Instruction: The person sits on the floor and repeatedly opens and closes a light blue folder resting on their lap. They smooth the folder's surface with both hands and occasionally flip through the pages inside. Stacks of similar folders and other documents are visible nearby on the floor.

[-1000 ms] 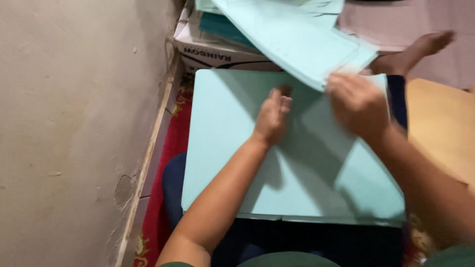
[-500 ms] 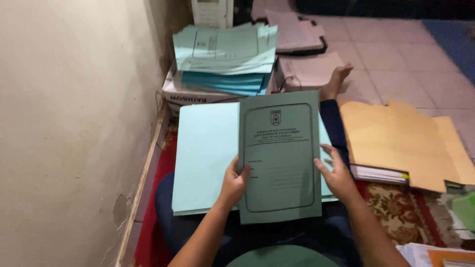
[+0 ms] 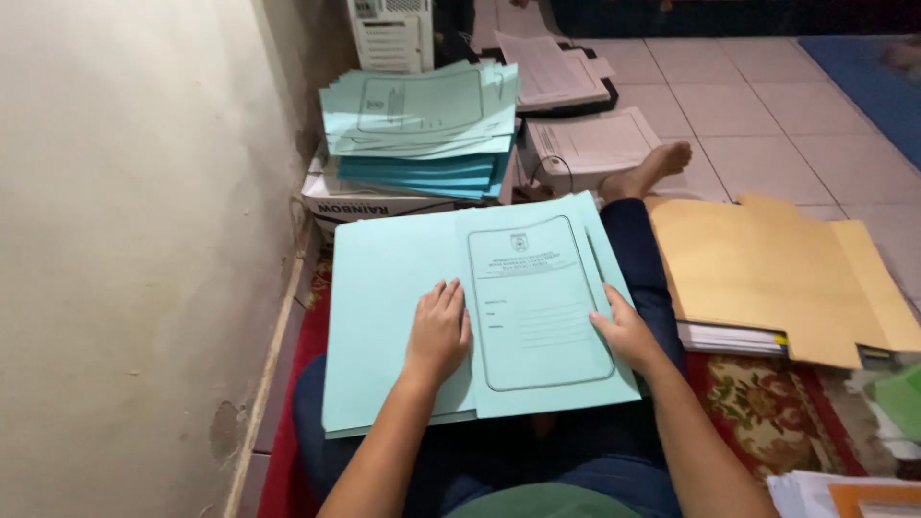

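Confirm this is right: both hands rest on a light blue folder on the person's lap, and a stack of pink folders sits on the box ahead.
Not quite. The head view shows the left hand and right hand on the light blue folder, but the stack of folders on the box is light blue, not pink.

- Two bare hands: left hand (image 3: 437, 331), right hand (image 3: 625, 333).
- One pale-blue printed paper folder (image 3: 537, 307) on the lap, atop one plain pale-blue sheet (image 3: 384, 307).
- One stack of pale-blue folders (image 3: 422, 125); number unclear.
- One tan cardboard folder (image 3: 767, 273).
- One bare foot (image 3: 648, 171).
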